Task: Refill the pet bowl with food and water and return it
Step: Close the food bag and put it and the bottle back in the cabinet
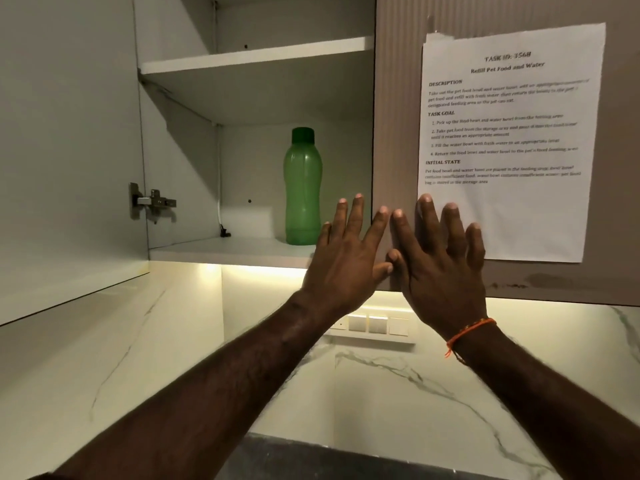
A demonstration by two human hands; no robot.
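Facing: an upper cupboard, seen from below with both arms raised.
Door (69,150): swung open at far left, plain pale inner face, a metal hinge (152,202) on its edge.
Cupboard (180,150): open; an upper shelf (256,57) and a lower shelf (228,249), both pale.
Cable (219,188): thin and white, running down the back corner to a small dark plug on the lower shelf.
Bottle (303,188): green, translucent, dark green cap on, standing upright on the lower shelf toward the right side of the opening.
Left hand (346,251): raised, back to the camera, fingers straight and spread, holding nothing; it overlaps the front edge of the lower shelf just right of the bottle, whether it touches it cannot be told.
Thumbs: the two thumb tips meet between the hands.
Right hand (440,254): raised, fingers straight and fanned, in front of the shut door; contact cannot be told.
Band (469,332): orange thread round the right wrist.
Shut door (394,133): brownish, ribbed, right of the opening.
Sheet (509,140): white printed paper taped to the shut door, headed "Refill Pet Food and Water"; the right fingertips overlap its lower left corner.
Wall (381,393): white marble with grey veins, lit from under the cupboard, with a switch plate (370,323) behind the wrists.
Pet bowl: not in view.
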